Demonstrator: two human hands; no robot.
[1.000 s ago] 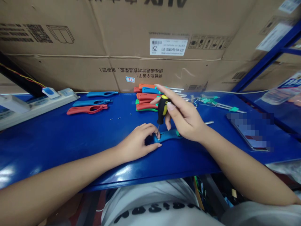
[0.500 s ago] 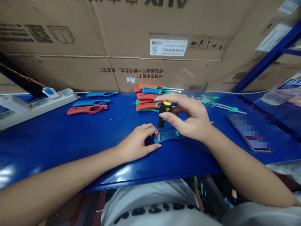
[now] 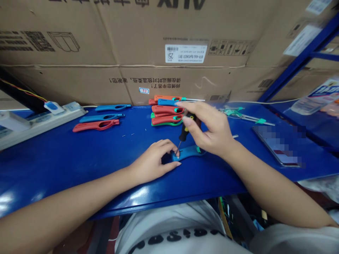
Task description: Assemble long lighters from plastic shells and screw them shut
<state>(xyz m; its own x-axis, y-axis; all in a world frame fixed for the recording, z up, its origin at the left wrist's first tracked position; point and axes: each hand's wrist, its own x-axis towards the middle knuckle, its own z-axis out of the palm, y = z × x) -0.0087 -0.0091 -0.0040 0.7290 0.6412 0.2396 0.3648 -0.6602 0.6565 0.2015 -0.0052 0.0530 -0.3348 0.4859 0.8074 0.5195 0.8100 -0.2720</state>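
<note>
A blue plastic handle piece with a green end lies flat on the blue bench near its front edge. My left hand presses on the piece's left end, fingers curled around it. My right hand grips a small black screwdriver by its handle, fingers wrapped over the top so the cap is hidden. The screwdriver leans slightly and its thin tip meets the blue piece right beside my left fingertips.
A stack of red, blue and green handle pieces sits just behind my hands. Three separate handle shells lie at left, next to a white power strip. Metal rods with green parts and a phone lie right. Cardboard boxes wall the back.
My right hand has turned around the screwdriver handle and now covers its yellow cap. The view shifted slightly. My left hand and the blue piece stayed put.
</note>
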